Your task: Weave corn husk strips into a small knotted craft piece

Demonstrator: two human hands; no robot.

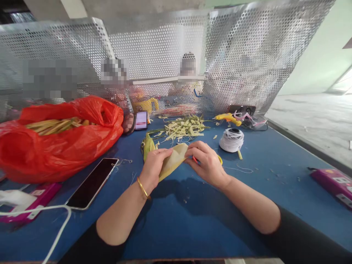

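Pale husk [173,160] is up btwn both hands, just over the blue tabletop [198,234]. L hand [155,165] has its fingers clamped on the husk's left side, thumb on top. R hand [207,163] has its fingers tog. too, pinching the husk's right edge afaict. There's a red bit [195,159] showing btwn them + a yellow bit [220,159] past the knuckles, mostly hidden so idk what either is.

Rel. to the husk: greenish leaf bundle [149,146] just beside it on the left, pile of shredded strips [187,127] behind it, white string spool [231,140] to its right, yellow glue gun [228,118] behind-right. Red plastic bag [63,146] w/ stalks showing = well left of it, dark-screened phone [93,183] also left but nearer the person.
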